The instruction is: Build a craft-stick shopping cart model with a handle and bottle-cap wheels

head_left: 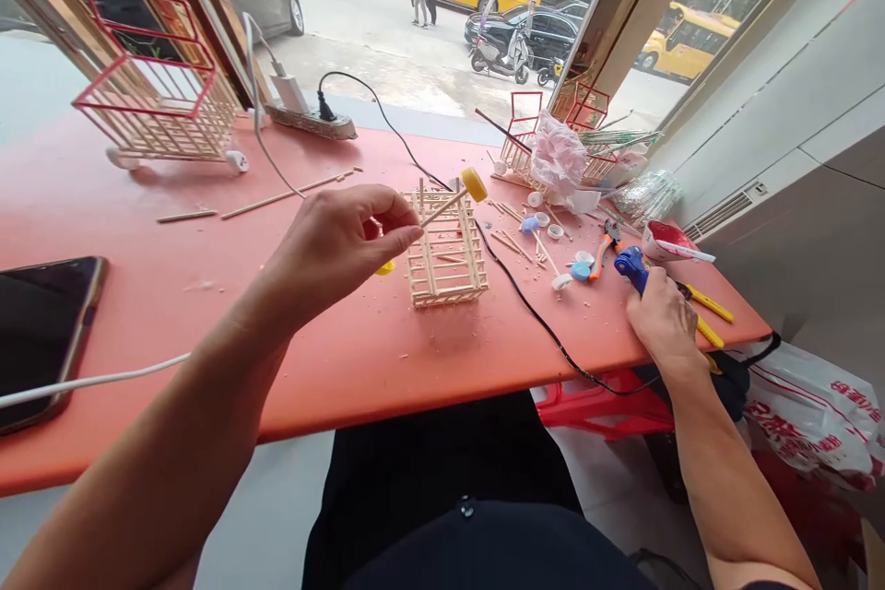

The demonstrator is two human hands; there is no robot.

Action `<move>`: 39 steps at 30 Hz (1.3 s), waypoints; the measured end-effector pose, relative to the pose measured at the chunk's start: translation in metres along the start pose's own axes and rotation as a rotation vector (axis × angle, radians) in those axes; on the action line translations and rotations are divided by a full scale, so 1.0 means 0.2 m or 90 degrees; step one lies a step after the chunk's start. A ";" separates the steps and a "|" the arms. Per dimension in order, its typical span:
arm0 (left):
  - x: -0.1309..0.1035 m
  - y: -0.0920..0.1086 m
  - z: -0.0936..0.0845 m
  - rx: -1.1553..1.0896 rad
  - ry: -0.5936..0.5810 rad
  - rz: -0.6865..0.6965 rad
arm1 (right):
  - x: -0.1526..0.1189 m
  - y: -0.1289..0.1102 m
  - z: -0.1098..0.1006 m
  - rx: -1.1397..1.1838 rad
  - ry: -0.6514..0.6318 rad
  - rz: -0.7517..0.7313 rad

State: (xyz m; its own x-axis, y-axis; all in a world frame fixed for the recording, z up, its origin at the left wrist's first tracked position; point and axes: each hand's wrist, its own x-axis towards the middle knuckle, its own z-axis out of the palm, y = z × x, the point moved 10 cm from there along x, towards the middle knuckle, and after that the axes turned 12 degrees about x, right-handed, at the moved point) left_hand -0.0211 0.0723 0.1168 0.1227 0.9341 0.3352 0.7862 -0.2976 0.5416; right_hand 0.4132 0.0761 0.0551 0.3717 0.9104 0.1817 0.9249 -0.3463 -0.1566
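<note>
My left hand (pixel 349 235) pinches a thin wooden stick (pixel 442 210) that has a yellow bottle cap (pixel 474 184) on its far end. Just beyond and below it, a small frame of wooden sticks (pixel 449 263) stands on the table. Another yellow piece (pixel 385 267) shows partly behind my fingers. At the table's right side, my right hand (pixel 665 318) is wrapped around a blue glue gun (pixel 631 267), whose nozzle is hard to make out. Orange-handled pliers (pixel 606 249) lie beside the gun, and a yellow-handled tool (pixel 711 304) is partly hidden by my hand.
A stick-built cart with red edging (pixel 159 111) stands at the back left, near a power strip (pixel 311 120). Loose caps (pixel 541 219) and stick pieces lie right of the frame. A black cord (pixel 525 295) crosses the table (pixel 346 378). A phone (pixel 48 332) lies at the left.
</note>
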 end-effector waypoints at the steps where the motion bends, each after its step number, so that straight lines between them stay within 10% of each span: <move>1: 0.00 -0.01 0.00 -0.008 0.008 -0.013 | 0.00 0.02 0.00 0.016 -0.001 0.002; 12: 0.03 -0.04 0.05 -0.033 0.040 -0.024 | -0.07 0.08 -0.14 0.243 0.081 -0.095; 23: 0.02 -0.05 0.01 0.028 0.079 0.007 | -0.51 -0.61 -0.09 0.642 -0.292 -0.423; 39: 0.03 -0.05 0.02 0.060 0.076 -0.012 | -0.58 -0.91 -0.09 0.584 -0.307 -0.543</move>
State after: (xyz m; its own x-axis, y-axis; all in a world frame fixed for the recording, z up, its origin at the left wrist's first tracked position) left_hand -0.0257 0.0811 0.1105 0.0392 0.9075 0.4181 0.8414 -0.2557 0.4761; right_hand 0.2028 0.0305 0.0802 -0.5302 0.8189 0.2199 0.3940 0.4676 -0.7913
